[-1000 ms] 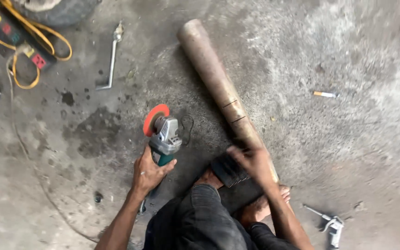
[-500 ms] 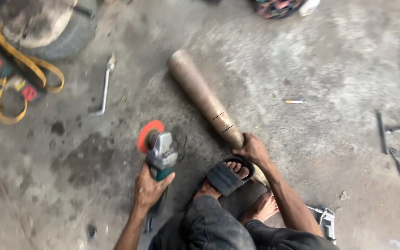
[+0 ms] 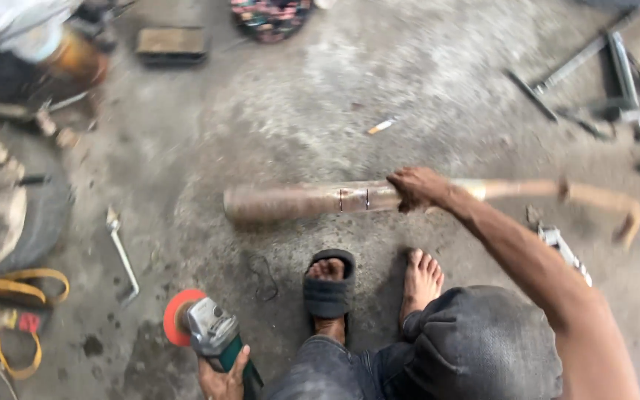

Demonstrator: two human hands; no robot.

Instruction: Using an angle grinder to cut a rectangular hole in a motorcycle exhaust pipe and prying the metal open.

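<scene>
A long rusty pipe (image 3: 298, 201) lies sideways across the concrete floor (image 3: 320, 104); an orange-disc grinder (image 3: 205, 330) sits lower left.

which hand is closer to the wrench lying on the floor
Left. The left hand, gripping the angle grinder, sits just right of the wrench; the right hand holds the pipe farther off.

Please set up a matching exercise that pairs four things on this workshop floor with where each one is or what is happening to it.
Things:
1. rusty pipe
2. angle grinder
3. black sandal
4. spanner

Places or states:
A. lying loose on the concrete, left of the feet
B. worn on one foot, while the other foot is bare
C. gripped by the right hand, stretched across the floor
D. held by the left hand, orange disc pointing away from the person

Pairs: 1-C, 2-D, 3-B, 4-A
</scene>
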